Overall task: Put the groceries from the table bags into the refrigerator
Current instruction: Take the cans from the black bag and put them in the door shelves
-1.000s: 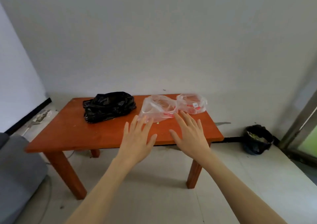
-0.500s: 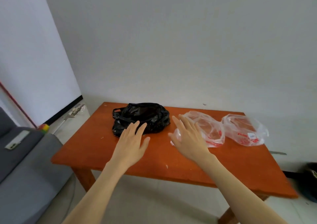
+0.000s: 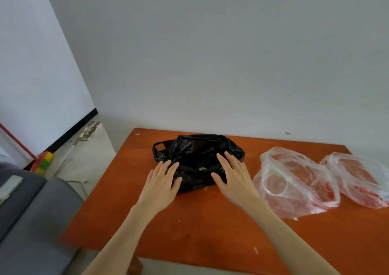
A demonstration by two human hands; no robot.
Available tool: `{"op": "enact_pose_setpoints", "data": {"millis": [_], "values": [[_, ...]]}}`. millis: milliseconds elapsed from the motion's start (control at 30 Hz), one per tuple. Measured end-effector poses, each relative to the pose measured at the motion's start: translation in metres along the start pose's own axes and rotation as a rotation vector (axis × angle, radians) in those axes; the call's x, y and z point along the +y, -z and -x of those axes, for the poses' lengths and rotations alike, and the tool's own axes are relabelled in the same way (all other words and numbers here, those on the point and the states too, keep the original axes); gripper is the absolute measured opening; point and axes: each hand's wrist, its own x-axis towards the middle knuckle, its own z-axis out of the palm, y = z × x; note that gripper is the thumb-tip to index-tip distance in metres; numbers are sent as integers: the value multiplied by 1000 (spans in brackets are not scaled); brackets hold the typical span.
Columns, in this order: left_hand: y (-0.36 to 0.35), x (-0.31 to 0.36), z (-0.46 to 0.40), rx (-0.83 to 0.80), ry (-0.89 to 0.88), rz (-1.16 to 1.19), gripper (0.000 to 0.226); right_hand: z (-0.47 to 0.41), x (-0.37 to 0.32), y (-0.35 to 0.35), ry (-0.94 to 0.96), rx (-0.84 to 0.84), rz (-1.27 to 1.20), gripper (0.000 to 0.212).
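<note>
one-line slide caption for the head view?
Both open hands, left hand and right hand, reach over the black bag on the orange table, two clear bags alongside.

No text, label, brand, number or sign can be read here. The clear plastic bag (image 3: 294,182) in the middle of the table (image 3: 189,228) carries red printing along its lower edge, but it is crumpled and too blurred to make out any letters. The second clear bag (image 3: 357,177), at the right edge, shows similar red marks and a small pale tag near its lower right corner, also unreadable. The black bag (image 3: 195,154) bears no visible print.
</note>
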Motion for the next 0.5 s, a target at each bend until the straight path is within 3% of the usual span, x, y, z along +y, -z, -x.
{"op": "enact_pose_setpoints", "data": {"millis": [233, 500], "values": [[-24, -67, -49, -96, 27, 47, 53, -65, -7, -45, -65, -100, 0, 59], [-67, -83, -113, -109, 1, 36, 50, -138, 5, -98, -84, -262, -81, 50]]}}
